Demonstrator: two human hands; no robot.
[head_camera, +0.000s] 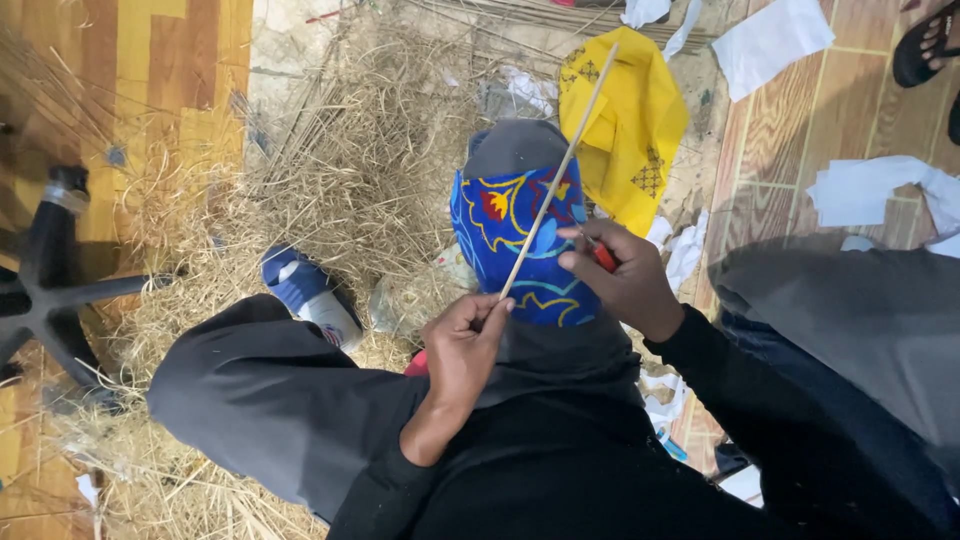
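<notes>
My left hand (463, 345) pinches the near end of a long thin pale stick (560, 170) that slants up and away to the right. My right hand (620, 275) is closed on a small red-handled tool (604, 256), likely a knife, held against the stick about a third of the way up. Both hands work over my lap, above a blue cloth (505, 225) with red and yellow flower patterns draped over my knee.
Dry straw (340, 170) covers the floor ahead and to the left. A yellow cloth (630, 125) lies beyond the stick. White paper scraps (770, 40) lie at right. A blue and white slipper (305, 290) and a black chair base (50, 290) are at left.
</notes>
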